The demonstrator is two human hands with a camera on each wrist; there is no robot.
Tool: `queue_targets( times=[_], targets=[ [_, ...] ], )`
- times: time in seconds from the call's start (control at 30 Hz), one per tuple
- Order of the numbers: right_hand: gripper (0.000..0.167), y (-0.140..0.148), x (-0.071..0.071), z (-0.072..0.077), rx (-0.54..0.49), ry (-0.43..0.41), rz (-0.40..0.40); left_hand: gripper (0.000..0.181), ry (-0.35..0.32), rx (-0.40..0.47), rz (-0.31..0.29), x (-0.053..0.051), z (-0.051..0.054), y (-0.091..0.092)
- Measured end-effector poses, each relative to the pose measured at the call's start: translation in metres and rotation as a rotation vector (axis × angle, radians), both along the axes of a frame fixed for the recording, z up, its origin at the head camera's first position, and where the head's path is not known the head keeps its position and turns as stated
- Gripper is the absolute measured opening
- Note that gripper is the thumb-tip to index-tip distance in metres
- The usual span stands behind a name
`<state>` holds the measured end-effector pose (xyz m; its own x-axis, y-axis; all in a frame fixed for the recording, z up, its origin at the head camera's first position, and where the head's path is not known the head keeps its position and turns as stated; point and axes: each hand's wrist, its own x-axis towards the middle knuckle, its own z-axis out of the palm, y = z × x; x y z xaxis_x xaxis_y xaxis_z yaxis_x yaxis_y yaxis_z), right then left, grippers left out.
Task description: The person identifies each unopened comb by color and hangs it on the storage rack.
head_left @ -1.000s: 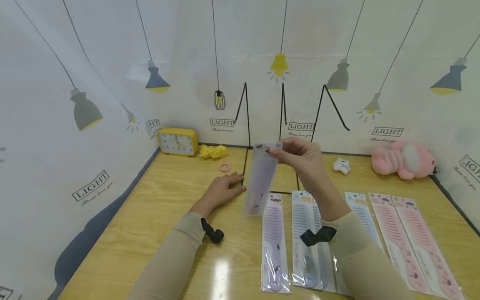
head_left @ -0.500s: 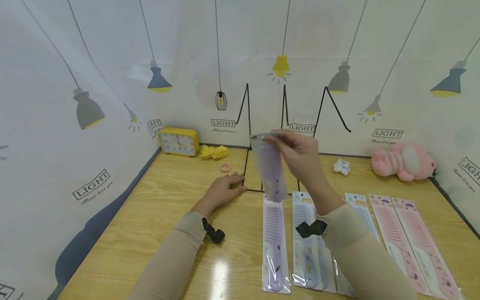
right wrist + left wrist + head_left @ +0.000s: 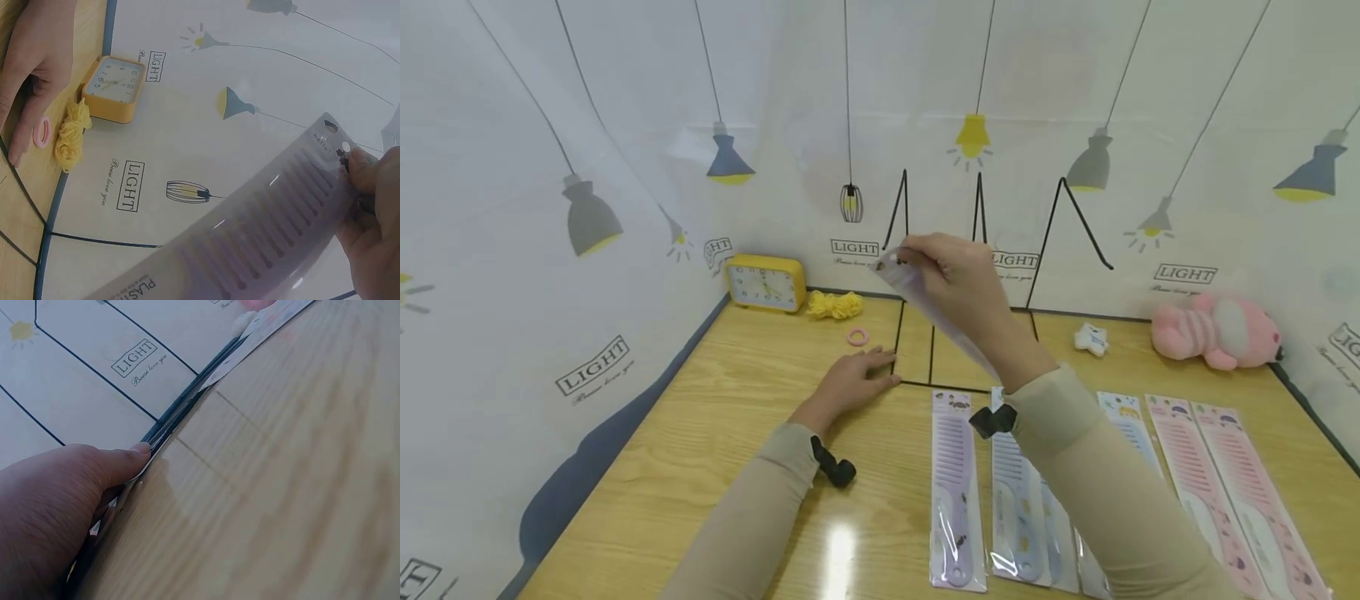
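Right hand, centre of the head view: thumb and fingers closed in a pinch on the top end of a packaged purple comb, at the edge beside the small hole; the gap between thumb and fingers is taken up by the thin package alone. Comb is off the table; in the head view it slants from above centre toward the lower right, partly behind the hand. Right wrist view: package runs from lower left to the pinch at right, teeth visible through the sleeve. Its top end overlaps the hook of a black wire frame in the head view; contact cannot be told. Left hand, just below and left of centre: fingers extended and relaxed, thumb spread apart, nothing gripped; fingertips at the left edge of the frame's base, thumb tip against its dark bar in the left wrist view. Lower centre to lower right of the head view: a second purple comb, blue combs partly under the right sleeve, and two pink combs, all packaged. Left of centre: yellow clock, yellow yarn, pink ring. Right: white star, pink plush.
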<state>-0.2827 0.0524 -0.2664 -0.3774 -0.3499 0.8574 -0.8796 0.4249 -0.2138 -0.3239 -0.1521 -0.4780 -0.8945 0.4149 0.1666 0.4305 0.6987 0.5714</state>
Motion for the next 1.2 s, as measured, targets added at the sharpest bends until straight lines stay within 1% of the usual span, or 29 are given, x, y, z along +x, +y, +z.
queue_targets(
  times=[0.27,0.37,0.5,0.67,0.77,0.87,1.0,1.2],
  targets=[
    [0.012,-0.010,-0.007,0.002,0.010,-0.024,-0.056,0.054,0.040,-0.003,-0.029,0.001,0.005,0.000],
    [0.012,-0.011,-0.010,0.001,0.000,-0.057,-0.079,0.053,0.053,0.000,-0.034,0.001,0.005,0.000],
    [0.013,-0.012,-0.013,0.000,0.000,-0.097,-0.107,0.053,0.053,0.000,-0.027,0.000,0.004,0.000],
    [0.013,-0.015,-0.015,0.000,0.004,-0.132,-0.100,0.053,0.053,0.014,-0.021,-0.001,0.004,0.001],
    [0.013,-0.017,-0.017,-0.001,0.003,-0.136,-0.095,0.054,0.057,0.019,-0.022,-0.002,0.004,0.001],
    [0.012,-0.017,-0.019,-0.002,0.003,-0.135,-0.108,0.054,0.066,0.002,-0.022,-0.003,0.002,0.001],
    [0.012,-0.017,-0.023,-0.006,-0.013,-0.146,-0.124,0.054,0.081,-0.017,-0.025,-0.003,0.000,0.001],
    [0.012,-0.015,-0.033,-0.010,-0.032,-0.141,-0.140,0.054,0.105,-0.044,-0.026,-0.001,0.001,0.003]
  ],
)
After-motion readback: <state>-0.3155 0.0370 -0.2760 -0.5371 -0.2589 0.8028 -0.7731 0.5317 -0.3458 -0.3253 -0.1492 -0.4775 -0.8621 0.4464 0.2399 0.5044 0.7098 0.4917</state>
